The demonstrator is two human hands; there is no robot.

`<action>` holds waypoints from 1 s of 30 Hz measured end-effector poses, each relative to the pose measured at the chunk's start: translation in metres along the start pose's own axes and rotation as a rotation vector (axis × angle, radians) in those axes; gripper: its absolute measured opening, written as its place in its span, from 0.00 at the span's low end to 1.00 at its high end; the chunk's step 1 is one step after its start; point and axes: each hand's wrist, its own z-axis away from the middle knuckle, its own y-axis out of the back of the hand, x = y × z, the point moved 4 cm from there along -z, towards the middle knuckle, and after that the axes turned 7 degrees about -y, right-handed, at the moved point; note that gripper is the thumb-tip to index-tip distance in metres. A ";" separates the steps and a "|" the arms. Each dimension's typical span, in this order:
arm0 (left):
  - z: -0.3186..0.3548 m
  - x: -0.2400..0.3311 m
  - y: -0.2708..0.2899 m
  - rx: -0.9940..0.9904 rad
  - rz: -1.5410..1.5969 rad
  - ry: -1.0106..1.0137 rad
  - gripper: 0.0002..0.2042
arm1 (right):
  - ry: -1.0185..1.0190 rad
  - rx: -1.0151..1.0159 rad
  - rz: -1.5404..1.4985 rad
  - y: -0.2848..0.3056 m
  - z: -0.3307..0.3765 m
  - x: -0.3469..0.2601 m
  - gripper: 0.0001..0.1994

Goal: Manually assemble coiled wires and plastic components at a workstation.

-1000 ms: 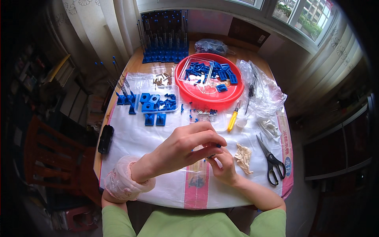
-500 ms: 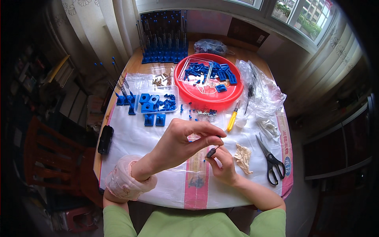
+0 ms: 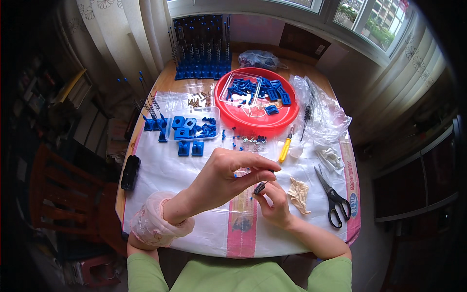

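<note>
Over the near middle of the table, my right hand (image 3: 276,203) pinches a small dark coil spring (image 3: 260,188) near its lower end. The spring is tilted, and a thin rod seems to stick out of its upper end. A tiny blue tip (image 3: 252,198) shows below it. My left hand (image 3: 233,170) reaches across just above, its thumb and forefinger drawn together by the rod's upper end. Whatever lies between those fingertips is too small to make out. A crumpled cream cloth (image 3: 299,194) lies to the right of my right hand.
Beyond my hands stand a clear box of blue parts (image 3: 216,134), a red basin (image 3: 295,117) and scattered small nuts (image 3: 254,139). A yellow-handled screwdriver (image 3: 285,150) and black-handled scissors (image 3: 335,199) lie on the right. Blue bases with springs (image 3: 202,70) stand at the back.
My left thumb and fingertips have shifted slightly down and right, closer to the spring's upper end. My right hand and the spring have hardly moved.
</note>
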 end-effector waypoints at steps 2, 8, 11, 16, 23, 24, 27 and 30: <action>0.000 0.001 0.000 -0.006 -0.030 -0.023 0.10 | 0.002 0.001 -0.004 0.000 0.000 -0.001 0.11; 0.003 0.009 0.003 -0.034 -0.116 -0.128 0.12 | 0.018 0.005 0.004 -0.001 0.000 0.000 0.11; 0.005 0.016 0.005 -0.067 -0.218 -0.200 0.13 | 0.021 0.016 0.006 -0.001 0.000 -0.001 0.11; 0.005 0.022 0.003 -0.122 -0.364 -0.297 0.14 | 0.027 0.026 0.004 -0.001 0.001 -0.001 0.10; 0.010 0.012 -0.001 -0.136 -0.331 -0.107 0.30 | 0.005 0.004 0.004 -0.001 0.000 0.001 0.10; 0.010 0.012 0.000 -0.114 -0.351 -0.126 0.33 | 0.000 -0.005 0.015 0.001 0.000 -0.001 0.10; 0.020 0.006 0.010 -0.115 -0.342 -0.072 0.38 | -0.015 -0.014 0.002 0.002 0.000 -0.001 0.10; 0.040 -0.011 0.016 -0.003 -0.265 0.014 0.31 | -0.017 -0.017 -0.014 0.000 0.000 0.001 0.11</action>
